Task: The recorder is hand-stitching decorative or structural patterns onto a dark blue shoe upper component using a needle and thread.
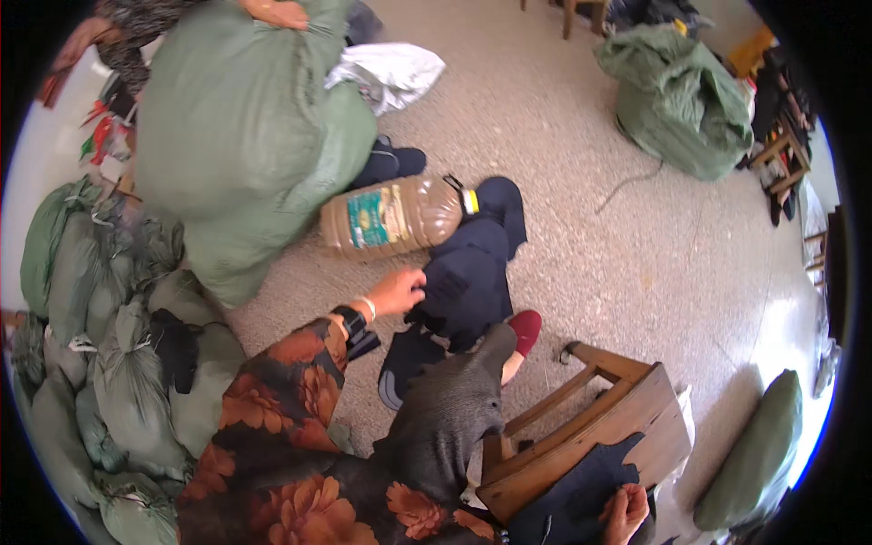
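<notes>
My left hand (397, 292), with a dark watch and a pale bangle at the wrist, reaches over the floor beside dark navy fabric pieces (465, 283). Its fingers are loosely bent and apart; nothing shows in them, and I cannot tell whether they touch the cloth. At the lower right, my right hand (624, 515) has its fingers closed on a dark fabric piece (574, 495), which lies over a tipped wooden stool (590, 427). A large plastic bottle (392, 218) with brown contents and a yellow cap lies on its side just beyond my left hand.
A huge stuffed green sack (245, 136) stands at the far left, with another person's hand (277, 13) on top. Several tied green bags (136, 391) pile up at left. Another green sack (681, 104) sits far right; a long green bundle (756, 459) lies near right.
</notes>
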`<state>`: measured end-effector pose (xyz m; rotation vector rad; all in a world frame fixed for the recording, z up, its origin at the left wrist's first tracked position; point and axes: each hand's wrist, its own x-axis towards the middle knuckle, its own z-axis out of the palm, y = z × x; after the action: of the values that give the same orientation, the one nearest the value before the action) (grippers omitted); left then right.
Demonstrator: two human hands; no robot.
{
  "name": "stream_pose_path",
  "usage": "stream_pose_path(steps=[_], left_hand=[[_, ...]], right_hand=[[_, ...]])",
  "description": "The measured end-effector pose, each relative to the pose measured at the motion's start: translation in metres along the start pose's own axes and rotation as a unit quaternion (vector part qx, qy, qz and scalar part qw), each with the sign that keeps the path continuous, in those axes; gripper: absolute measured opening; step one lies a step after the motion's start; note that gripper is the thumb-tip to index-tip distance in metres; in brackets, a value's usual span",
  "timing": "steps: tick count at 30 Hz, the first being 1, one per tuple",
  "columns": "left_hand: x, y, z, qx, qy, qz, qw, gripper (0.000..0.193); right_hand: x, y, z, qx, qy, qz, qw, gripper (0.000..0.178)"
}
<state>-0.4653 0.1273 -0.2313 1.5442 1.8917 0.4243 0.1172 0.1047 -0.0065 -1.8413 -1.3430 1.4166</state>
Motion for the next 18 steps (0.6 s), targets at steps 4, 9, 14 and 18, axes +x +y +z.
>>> stream_pose_path(steps=[4, 9, 14, 18], left_hand=[[-0.088, 0.01, -0.001, 0.023, -0.064, -0.006, 0.998, 0.027], [-0.247, 0.043, 0.031, -0.131, -0.142, -0.097, 0.976, 0.035], [-0.421, 0.074, 0.04, 0.048, -0.274, -0.106, 0.955, 0.056], [-0.567, 0.006, 0.096, -0.597, -0.112, -0.356, 0.71, 0.057]], right_hand=[[0.013, 0.071, -0.026, 0.057, -0.01, -0.007, 0.998, 0.011], [-0.007, 0.024, -0.014, 0.053, -0.056, -0.058, 0.995, 0.01], [0.024, 0.084, -0.02, 0.058, -0.041, -0.139, 0.988, 0.011], [0.015, 0.076, -0.021, 0.064, -0.038, -0.147, 0.986, 0.011]])
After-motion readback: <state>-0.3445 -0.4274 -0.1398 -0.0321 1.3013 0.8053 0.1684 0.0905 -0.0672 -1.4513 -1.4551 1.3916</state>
